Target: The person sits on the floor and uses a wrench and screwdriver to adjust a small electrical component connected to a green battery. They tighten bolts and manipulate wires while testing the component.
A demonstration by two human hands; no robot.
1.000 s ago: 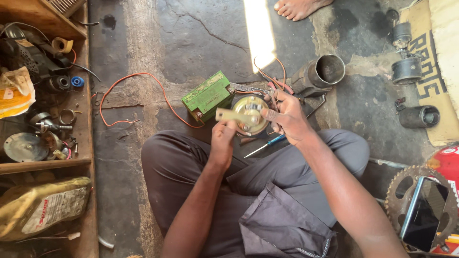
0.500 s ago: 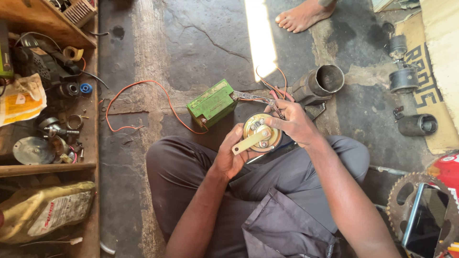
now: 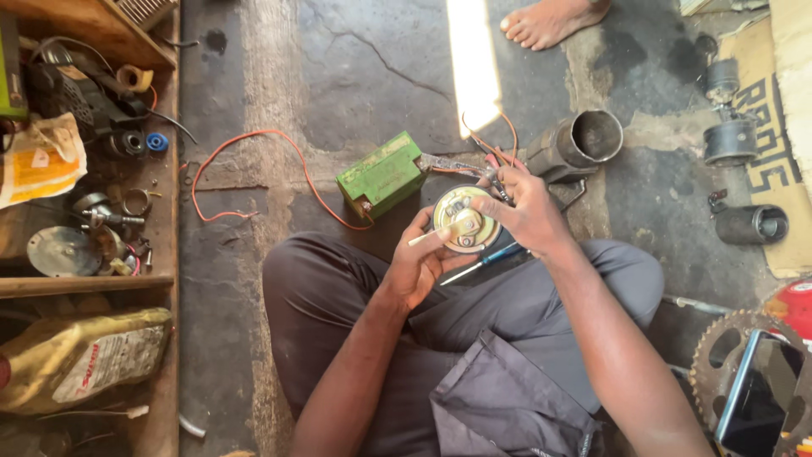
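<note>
Left hand: my left hand (image 3: 416, 264) is closed around the lower left edge of a round, pale metal disc-shaped part with a brass-coloured centre (image 3: 466, 219), thumb on its face, holding it up over my lap.
Right hand: my right hand (image 3: 526, 211) grips the same disc from the upper right, fingers curled over its rim, where thin red and dark wires (image 3: 489, 152) run out of it.
Disc: it faces up toward me, tilted a little, between both hands and above my grey trousers (image 3: 524, 313).
Pale strip: a small cream strip (image 3: 427, 236) sticks out left of the disc by my left thumb; I cannot tell what it is.
Screwdriver: a blue-handled screwdriver (image 3: 484, 262) lies on my thigh just under the disc.
Battery: a green box-shaped battery (image 3: 381, 175) sits on the concrete floor just beyond my hands, with an orange wire (image 3: 254, 169) looping off to the left.
Cylinder: a dark metal tube with an open mouth (image 3: 582, 142) lies behind my right hand, close to the wires.
Left side: a wooden shelf (image 3: 85, 283) holds small metal parts, a blue ring and a yellow bag; a yellowish plastic oil bottle (image 3: 80, 360) lies below it.
Right side: three dark cylindrical parts (image 3: 731, 140) rest by a cardboard sheet; a toothed sprocket (image 3: 719, 355) and a phone (image 3: 761, 393) sit by my right elbow.
Far edge: another person's bare foot (image 3: 554, 21) stands on the floor.
</note>
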